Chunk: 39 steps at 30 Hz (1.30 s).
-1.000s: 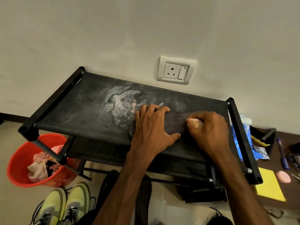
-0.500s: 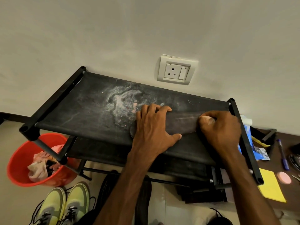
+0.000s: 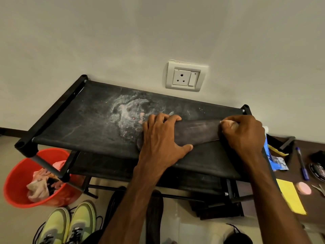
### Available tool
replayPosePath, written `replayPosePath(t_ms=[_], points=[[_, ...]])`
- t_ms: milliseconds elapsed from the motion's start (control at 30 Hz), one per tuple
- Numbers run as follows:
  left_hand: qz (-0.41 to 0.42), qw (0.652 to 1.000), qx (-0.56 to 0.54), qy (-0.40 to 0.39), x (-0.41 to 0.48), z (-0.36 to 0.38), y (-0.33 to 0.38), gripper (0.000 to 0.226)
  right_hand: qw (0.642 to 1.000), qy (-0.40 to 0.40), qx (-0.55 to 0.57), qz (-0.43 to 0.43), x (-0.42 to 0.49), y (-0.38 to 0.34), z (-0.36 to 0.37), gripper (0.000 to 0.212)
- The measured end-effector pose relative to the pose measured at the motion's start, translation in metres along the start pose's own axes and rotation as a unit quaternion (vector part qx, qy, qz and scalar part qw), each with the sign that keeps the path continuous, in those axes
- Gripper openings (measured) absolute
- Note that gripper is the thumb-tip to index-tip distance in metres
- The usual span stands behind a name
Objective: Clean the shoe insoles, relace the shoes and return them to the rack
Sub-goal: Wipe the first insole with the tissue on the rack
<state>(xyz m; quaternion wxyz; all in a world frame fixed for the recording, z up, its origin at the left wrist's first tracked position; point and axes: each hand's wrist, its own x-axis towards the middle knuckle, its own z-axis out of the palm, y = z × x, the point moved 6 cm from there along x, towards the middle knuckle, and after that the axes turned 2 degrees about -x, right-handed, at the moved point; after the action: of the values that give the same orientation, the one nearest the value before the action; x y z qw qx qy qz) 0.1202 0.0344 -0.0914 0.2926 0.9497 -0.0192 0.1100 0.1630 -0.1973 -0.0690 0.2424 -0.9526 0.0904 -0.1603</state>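
A dark insole [image 3: 198, 132] lies flat on the top shelf of the black shoe rack [image 3: 84, 120]. My left hand [image 3: 160, 140] lies over its left end, fingers over the far edge and thumb at the near edge, holding it down. My right hand [image 3: 244, 136] is curled round a small pale wad [image 3: 228, 123] and presses it on the insole's right end. A pair of yellow-green shoes [image 3: 68, 226] with loose black laces stands on the floor at the lower left. White powdery smears cover the shelf's middle.
An orange bucket [image 3: 19, 187] with rags sits on the floor under the rack's left end. A wall socket [image 3: 186, 76] is above the rack. To the right, a brown surface holds a blue pen [image 3: 301, 164], yellow pad [image 3: 292, 198] and pink disc [image 3: 303, 188].
My right hand has slid with the pale wad along the insole from its middle to its right end. My left hand has stayed in place.
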Motion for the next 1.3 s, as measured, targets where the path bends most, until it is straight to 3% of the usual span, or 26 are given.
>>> replayPosePath(t_ms=[100, 233, 433, 600, 733, 900, 1000, 1067, 1167, 1300], points=[[-0.002, 1.0, 0.002, 0.003, 0.0, -0.001, 0.0, 0.083, 1.0, 0.014, -0.016, -0.012, -0.002, -0.004, 0.001, 0.023], [-0.003, 1.0, 0.007, -0.001, -0.001, -0.001, 0.0, 0.084, 0.992, -0.091, 0.044, -0.078, -0.013, -0.018, 0.017, 0.02], [0.004, 1.0, 0.004, 0.009, -0.002, -0.003, 0.002, 0.082, 0.999, -0.015, 0.02, -0.02, 0.004, 0.002, -0.003, 0.021], [0.0, 1.0, 0.004, 0.003, -0.001, -0.002, 0.002, 0.082, 0.993, -0.086, 0.045, -0.072, -0.008, -0.017, 0.011, 0.014], [0.003, 1.0, 0.0, 0.01, -0.001, -0.002, 0.002, 0.081, 0.999, -0.023, 0.022, -0.001, 0.007, 0.004, -0.004, 0.022], [0.0, 1.0, 0.002, 0.004, 0.0, 0.0, 0.001, 0.082, 0.996, -0.077, 0.03, -0.043, -0.004, -0.011, 0.012, 0.023], [0.004, 1.0, 0.002, 0.012, -0.001, -0.001, 0.002, 0.081, 0.999, -0.026, 0.034, -0.003, 0.004, 0.001, -0.001, 0.022], [0.004, 1.0, 0.005, 0.011, 0.0, -0.001, 0.001, 0.081, 0.999, -0.014, 0.023, -0.021, 0.003, -0.004, 0.001, 0.024], [0.0, 1.0, 0.006, 0.005, 0.0, -0.001, 0.0, 0.082, 0.993, -0.075, 0.045, -0.084, -0.007, -0.024, 0.02, 0.02], [0.005, 1.0, 0.006, 0.006, -0.001, -0.001, 0.002, 0.081, 1.0, -0.015, 0.02, -0.015, 0.006, -0.006, 0.005, 0.025]])
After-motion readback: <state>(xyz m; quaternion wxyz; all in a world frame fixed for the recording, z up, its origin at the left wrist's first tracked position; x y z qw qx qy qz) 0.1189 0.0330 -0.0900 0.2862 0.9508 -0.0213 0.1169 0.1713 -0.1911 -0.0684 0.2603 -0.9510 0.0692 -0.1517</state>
